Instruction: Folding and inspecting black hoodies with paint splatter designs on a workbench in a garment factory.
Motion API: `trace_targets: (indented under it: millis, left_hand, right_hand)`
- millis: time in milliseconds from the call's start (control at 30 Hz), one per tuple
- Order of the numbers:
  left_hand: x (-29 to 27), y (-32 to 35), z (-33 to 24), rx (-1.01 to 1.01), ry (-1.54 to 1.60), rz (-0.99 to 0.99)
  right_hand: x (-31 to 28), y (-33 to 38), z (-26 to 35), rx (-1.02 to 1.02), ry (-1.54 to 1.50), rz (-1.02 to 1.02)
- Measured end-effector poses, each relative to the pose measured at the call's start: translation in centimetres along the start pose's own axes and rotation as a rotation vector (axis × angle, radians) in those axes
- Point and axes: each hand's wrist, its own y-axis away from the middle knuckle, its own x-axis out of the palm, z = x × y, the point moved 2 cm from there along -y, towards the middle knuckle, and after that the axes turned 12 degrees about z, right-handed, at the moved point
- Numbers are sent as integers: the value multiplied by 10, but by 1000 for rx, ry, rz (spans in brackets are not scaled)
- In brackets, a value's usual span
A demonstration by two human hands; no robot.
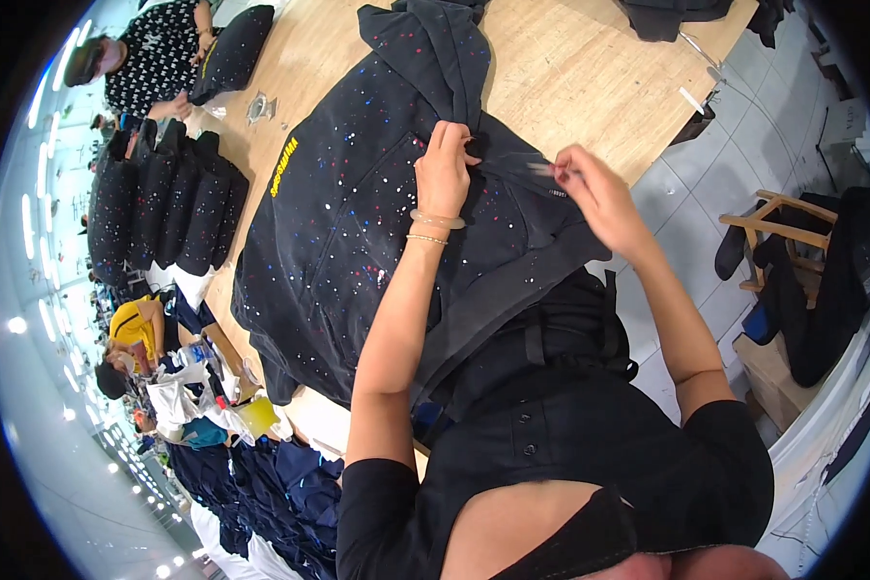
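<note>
A black sweatshirt speckled with white, red and blue paint dots lies spread over the table's near side, and part of it hangs over the edge against me. Yellow lettering runs along its left part. My left hand is closed on a fold of the cloth near the sleeve, fingers pinched. To the right, my right hand is closed around a small slim metallic tool, whose pale tips point left over the cloth. Motion blur hides whether it is tweezers or thread snips. A small pale strip shows on the cloth edge below it.
The wooden table bears more dark garments at the far right and a stack of folded speckled garments at left. A co-worker handles one there. Dark clothes pile at lower left; a wooden stool stands right.
</note>
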Motion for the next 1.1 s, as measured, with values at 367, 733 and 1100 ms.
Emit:
trace_targets:
  millis: [367,733,1100]
  left_hand:
    - [5,5,0,-25,41,-112]
    - [5,4,1,-10,17,-101]
    - [10,13,-17,-170,537,-280]
  right_hand:
    - [9,-71,-7,-156,395,77]
    - [14,-79,-3,-289,582,81]
    - [-52,-74,-43,-161,-180,-63]
